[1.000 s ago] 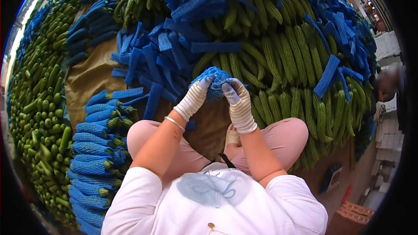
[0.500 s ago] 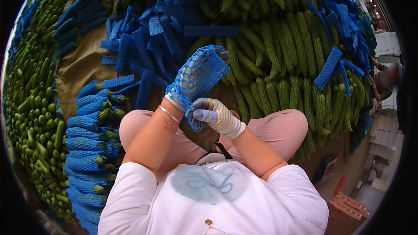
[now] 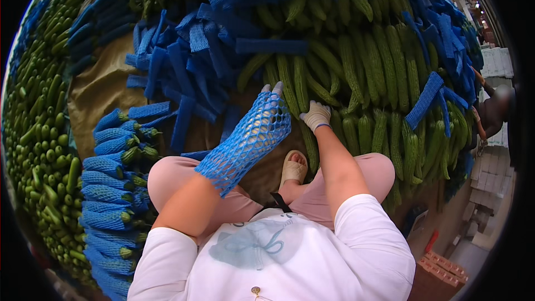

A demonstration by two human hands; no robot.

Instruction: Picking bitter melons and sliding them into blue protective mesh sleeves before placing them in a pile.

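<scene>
1. Head view, left side: a heap of short green gourds [image 3: 50,161] fills the edge; to its right, a brown sheet [image 3: 95,86] lies partly bare, with dark blue bundles on its far part.
2. Near left: a row of sleeved gourds [image 3: 106,195] lies side by side in blue netting, their green ends showing on the right.
3. Far, left of centre: flat blue sleeves [image 3: 184,67] lie in a loose, crossing pile.
4. Centre: the left hand [image 3: 268,112] is inside a blue net sleeve [image 3: 239,142], which is stretched around glove and wrist; the gloved fingertips stick out at the far end, close to the gourds; the fingers are extended, and I cannot tell whether they touch one.
5. Just right of it: the gloved right hand [image 3: 317,116] is at the near ends of the gourds, its fingers partly bent; whether it has hold of one, I cannot tell; a sandalled foot [image 3: 293,168] is on the near side.
6. Right: long ridged gourds [image 3: 377,69] lie in rows, near and far; more blue strips [image 3: 424,99] rest across them; beyond, at the far right, is another person [image 3: 494,116].
</scene>
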